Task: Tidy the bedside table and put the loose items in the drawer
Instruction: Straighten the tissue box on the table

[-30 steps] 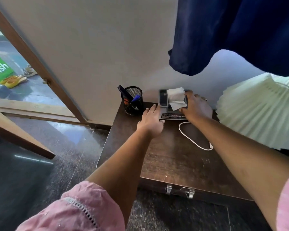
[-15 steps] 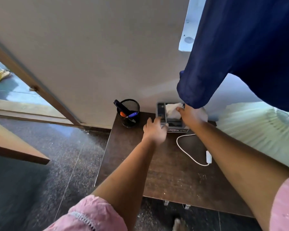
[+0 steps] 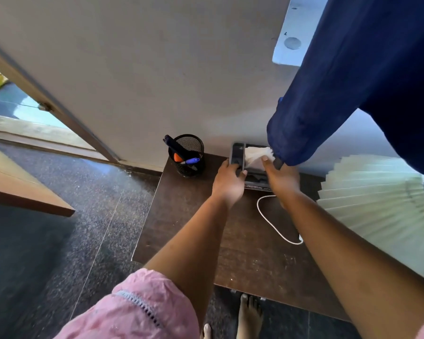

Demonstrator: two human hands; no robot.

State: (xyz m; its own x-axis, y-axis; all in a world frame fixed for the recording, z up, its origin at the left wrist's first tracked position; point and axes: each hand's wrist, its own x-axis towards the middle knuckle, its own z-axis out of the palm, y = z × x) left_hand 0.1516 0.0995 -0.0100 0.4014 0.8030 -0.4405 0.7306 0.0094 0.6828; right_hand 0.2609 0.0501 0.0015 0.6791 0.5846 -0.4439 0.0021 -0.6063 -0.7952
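At the bedside table's point(image 3: 193, 231) rear edge, my left hand point(image 3: 228, 183) grips the dark phone point(image 3: 237, 156) between thumb and fingers, while my right hand point(image 3: 280, 177) pinches the white tissue point(image 3: 256, 155) beside it.

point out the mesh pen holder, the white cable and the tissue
mesh pen holder point(image 3: 190, 156), head view, on its front mesh wall
white cable point(image 3: 271, 222), head view, on the loop's curve
tissue point(image 3: 255, 155), head view, on its crumpled middle

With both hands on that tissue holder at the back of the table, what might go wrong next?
Possible risks:
1. The blue cloth hangs over the tissue holder; lifting could snag it.
2. The white cable lies beside the right hand and could get dragged.
3. The left hand could nudge the pen cup.
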